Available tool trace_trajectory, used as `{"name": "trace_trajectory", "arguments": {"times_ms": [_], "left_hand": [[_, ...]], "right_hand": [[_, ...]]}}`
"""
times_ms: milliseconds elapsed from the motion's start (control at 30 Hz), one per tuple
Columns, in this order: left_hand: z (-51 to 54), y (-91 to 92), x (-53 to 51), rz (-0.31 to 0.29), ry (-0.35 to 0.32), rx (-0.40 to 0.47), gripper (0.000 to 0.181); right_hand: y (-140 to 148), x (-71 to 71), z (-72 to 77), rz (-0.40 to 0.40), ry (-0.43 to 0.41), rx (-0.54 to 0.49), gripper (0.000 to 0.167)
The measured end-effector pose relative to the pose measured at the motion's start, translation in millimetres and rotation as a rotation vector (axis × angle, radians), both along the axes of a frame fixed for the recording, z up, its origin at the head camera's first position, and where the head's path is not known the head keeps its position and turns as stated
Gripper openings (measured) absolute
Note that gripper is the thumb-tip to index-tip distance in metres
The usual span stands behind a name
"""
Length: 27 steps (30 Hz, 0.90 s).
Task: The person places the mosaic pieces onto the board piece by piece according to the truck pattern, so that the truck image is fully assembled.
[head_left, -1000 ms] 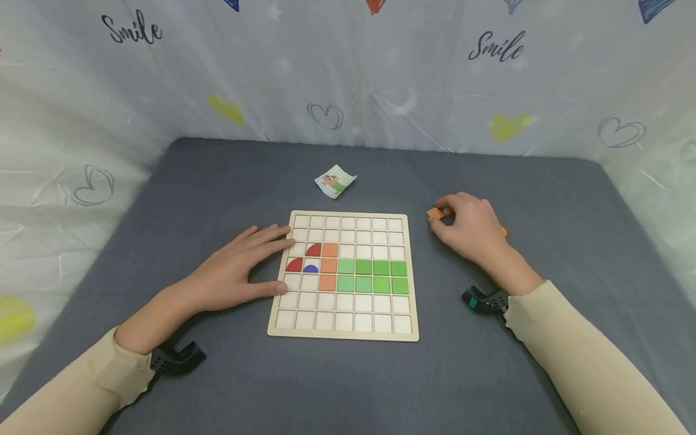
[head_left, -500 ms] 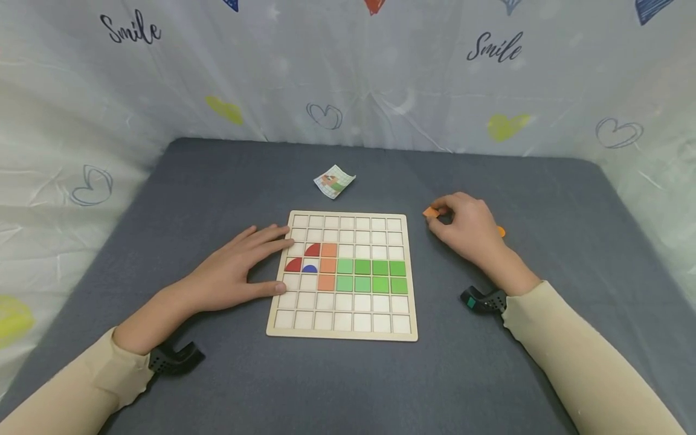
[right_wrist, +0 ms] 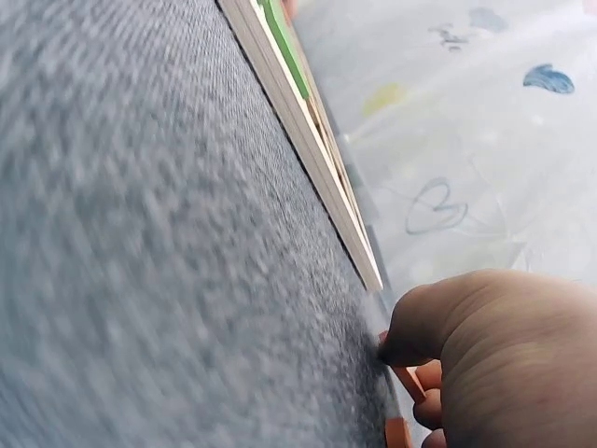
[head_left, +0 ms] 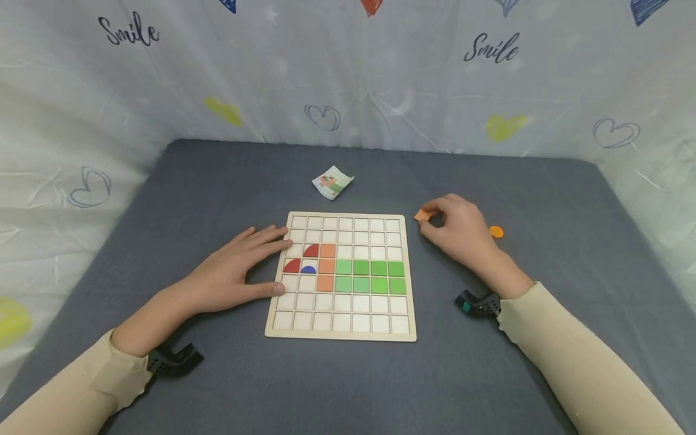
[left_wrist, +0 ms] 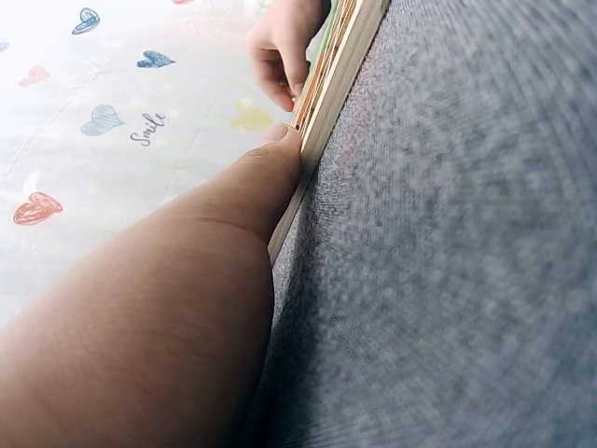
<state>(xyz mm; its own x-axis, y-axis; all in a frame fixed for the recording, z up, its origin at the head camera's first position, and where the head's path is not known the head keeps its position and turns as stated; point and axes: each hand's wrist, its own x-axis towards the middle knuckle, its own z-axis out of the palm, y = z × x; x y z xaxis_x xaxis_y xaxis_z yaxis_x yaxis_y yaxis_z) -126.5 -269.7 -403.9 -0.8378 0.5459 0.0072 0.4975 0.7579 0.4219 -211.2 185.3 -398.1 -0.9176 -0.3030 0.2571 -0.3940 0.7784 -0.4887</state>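
A square wooden board with a grid of cells lies in front of me. Three orange tiles, several green tiles, two red quarter-circle tiles and one tile with a blue half-circle fill some cells. My left hand lies with extended fingers and thumb against the board's left edge. Just past the board's upper right side, my right hand pinches an orange tile between thumb and fingers. The right wrist view shows that orange tile partly hidden by the thumb.
An orange round piece lies on the dark grey cloth to the right of my right hand. Beyond the board rests a small printed card with a coloured grid pattern. A patterned white curtain hangs behind the table.
My right hand has shifted left toward the board with the orange tile, uncovering more of the orange round piece behind it. The left hand keeps its place on the board's edge.
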Motion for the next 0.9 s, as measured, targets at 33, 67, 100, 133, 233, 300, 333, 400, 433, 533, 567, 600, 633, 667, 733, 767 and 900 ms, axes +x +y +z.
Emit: {"name": "trace_trajectory", "arguments": {"times_ms": [33, 67, 100, 133, 233, 300, 333, 400, 433, 533, 567, 600, 633, 667, 733, 767, 900], "left_hand": [[0.0, 0.1, 0.1, 0.001, 0.0, 0.0, 0.091], [0.0, 0.0, 0.2, 0.002, 0.0, -0.001, 0.091], [0.1, -0.1, 0.3, 0.002, -0.001, -0.002, 0.091], [0.2, -0.2, 0.4, 0.0, -0.004, -0.003, 0.091], [0.6, -0.4, 0.7, 0.002, -0.008, -0.006, 0.091], [0.6, -0.4, 0.5, 0.0, -0.008, -0.006, 0.09], [0.7, -0.4, 0.2, -0.003, -0.007, -0.005, 0.09], [0.7, -0.2, -0.3, -0.002, -0.006, -0.003, 0.09], [0.6, -0.2, -0.5, -0.001, -0.005, -0.001, 0.09], [0.6, -0.1, -0.7, -0.003, -0.002, 0.001, 0.09], [0.6, -0.2, -0.6, -0.002, 0.0, 0.002, 0.09], [0.8, -0.2, -0.5, -0.005, 0.002, 0.002, 0.09], [0.8, -0.2, -0.5, -0.008, 0.003, 0.002, 0.09], [0.9, -0.1, -0.4, -0.012, 0.004, 0.004, 0.089], [1.3, 0.1, -0.2, -0.016, 0.006, 0.007, 0.089], [1.1, 0.2, -0.3, -0.016, 0.008, 0.008, 0.088], [0.6, -0.3, -0.3, -0.014, 0.009, 0.009, 0.088]], "right_hand": [[-1.0, 0.5, 0.1, 0.003, -0.001, -0.004, 0.029], [-1.9, 0.8, -0.1, 0.004, -0.002, -0.008, 0.029], [-2.9, 1.4, 0.1, 0.008, -0.004, -0.016, 0.029], [-4.0, 2.1, 0.3, 0.011, -0.008, -0.028, 0.029], [-7.5, 4.7, 1.6, 0.023, -0.029, -0.08, 0.029], [-10.3, 6.8, 3.4, 0.034, -0.042, -0.111, 0.029], [-11.8, 7.7, 4.1, 0.042, -0.044, -0.122, 0.029], [-15.3, 10.1, 6.1, 0.057, -0.045, -0.135, 0.029], [-17.1, 11.2, 6.5, 0.066, -0.039, -0.138, 0.028], [-22.9, 15.2, 7.0, 0.095, -0.02, -0.131, 0.025], [-24.8, 16.7, 7.2, 0.105, -0.015, -0.128, 0.024], [-26.5, 18.2, 7.4, 0.114, -0.012, -0.127, 0.024], [-28.0, 19.7, 7.7, 0.124, -0.01, -0.126, 0.024], [-29.8, 21.3, 8.7, 0.134, -0.011, -0.121, 0.024], [-33.0, 24.2, 10.4, 0.158, -0.015, -0.112, 0.024], [-34.7, 25.7, 11.3, 0.171, -0.017, -0.11, 0.025], [-41.7, 31.2, 13.9, 0.223, -0.018, -0.089, 0.024]]}}
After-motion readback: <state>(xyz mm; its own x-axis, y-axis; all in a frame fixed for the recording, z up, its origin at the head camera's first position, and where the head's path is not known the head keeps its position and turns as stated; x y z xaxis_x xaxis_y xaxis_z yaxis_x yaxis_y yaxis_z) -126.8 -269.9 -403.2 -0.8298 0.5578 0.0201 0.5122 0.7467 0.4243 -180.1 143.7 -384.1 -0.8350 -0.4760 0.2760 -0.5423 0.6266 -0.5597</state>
